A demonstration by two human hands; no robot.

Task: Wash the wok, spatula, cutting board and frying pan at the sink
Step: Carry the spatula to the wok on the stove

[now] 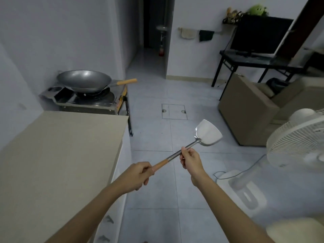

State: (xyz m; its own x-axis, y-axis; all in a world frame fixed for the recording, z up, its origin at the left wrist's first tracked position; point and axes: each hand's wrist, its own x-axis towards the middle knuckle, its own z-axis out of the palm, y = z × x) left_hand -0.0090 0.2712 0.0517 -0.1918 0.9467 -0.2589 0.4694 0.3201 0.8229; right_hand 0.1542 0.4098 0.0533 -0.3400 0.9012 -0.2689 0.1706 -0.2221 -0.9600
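We start with the pale countertop filling the near left, and beyond its far end the steel stove against the left wall. On the stove sits the wok, bowl up, its wooden handle pointing right over the tiled floor. To the right stand a white fan and a beige sofa, with a dark table farther back.

In the near middle we hold the spatula out over the floor, blade up and to the right. Our left hand is wrapped around the wooden end of the handle; our right hand pinches the steel shaft farther up, below the blade. So both hands are grasping the spatula.

We judge it light and stiff, all metal apart from the wooden grip. The polished shaft would probably be slippery once wet or soapy, so the wooden end seems the safer hold for scrubbing, keeping fingers off the blade's thin edge. The wok looks heavier and broad; we would take its wooden handle, perhaps steadying the rim with the other hand.

No sink, cutting board or frying pan shows anywhere here. We cannot tell whether the spatula or wok is clean or dirty, and the dark doorway at the far end is hard to read.
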